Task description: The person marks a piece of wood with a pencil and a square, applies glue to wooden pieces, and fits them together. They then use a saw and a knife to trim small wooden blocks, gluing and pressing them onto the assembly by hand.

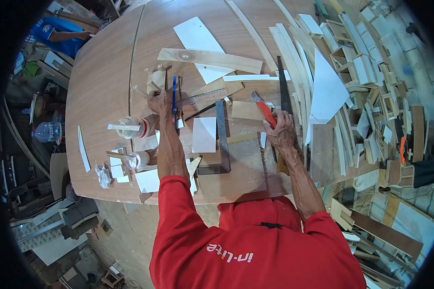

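Right hand (281, 130) curls around red knife (264, 111), left hand (159, 102) at wood block (156, 78), its grip unclear, steel square (221, 130), ruler (205, 97), saw (284, 91), tabletop (99, 96) beneath.

Before me, a broad brown wood-grain table (99, 86) spans the upper centre, cool light paling its surface. Dusty grey-beige floor (135, 231) shows at lower left; pale grey jointed blockwork (422, 62) edges the upper right.

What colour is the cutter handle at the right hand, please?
The cutter handle is red, best seen in the head view.
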`<action>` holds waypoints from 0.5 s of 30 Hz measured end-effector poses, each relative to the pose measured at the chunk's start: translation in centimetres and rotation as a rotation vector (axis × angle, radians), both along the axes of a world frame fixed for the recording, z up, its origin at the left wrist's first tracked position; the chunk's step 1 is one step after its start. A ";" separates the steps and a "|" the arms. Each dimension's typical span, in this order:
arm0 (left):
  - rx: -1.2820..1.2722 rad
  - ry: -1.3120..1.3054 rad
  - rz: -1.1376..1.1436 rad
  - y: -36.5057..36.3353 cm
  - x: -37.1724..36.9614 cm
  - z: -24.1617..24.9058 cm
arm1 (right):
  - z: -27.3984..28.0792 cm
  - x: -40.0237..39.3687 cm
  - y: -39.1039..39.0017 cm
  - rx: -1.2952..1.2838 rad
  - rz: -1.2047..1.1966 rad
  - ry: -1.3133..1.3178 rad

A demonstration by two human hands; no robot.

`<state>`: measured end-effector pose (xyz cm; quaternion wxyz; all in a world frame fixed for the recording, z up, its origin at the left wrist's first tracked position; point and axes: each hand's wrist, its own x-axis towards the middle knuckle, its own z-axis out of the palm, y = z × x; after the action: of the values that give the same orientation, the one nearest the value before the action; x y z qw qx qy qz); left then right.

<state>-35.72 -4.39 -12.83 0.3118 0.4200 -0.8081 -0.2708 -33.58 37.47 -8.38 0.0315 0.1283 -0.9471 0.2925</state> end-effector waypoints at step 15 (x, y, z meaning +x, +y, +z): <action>0.320 0.375 -0.066 0.8 2.0 0.0 | 3.5 -0.5 -1.7 -0.085 -0.004 0.258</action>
<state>-33.72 -3.61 -12.80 0.3770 0.3797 -0.6962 -0.4785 -34.10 35.75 -4.93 0.1590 0.1617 -0.9222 0.3132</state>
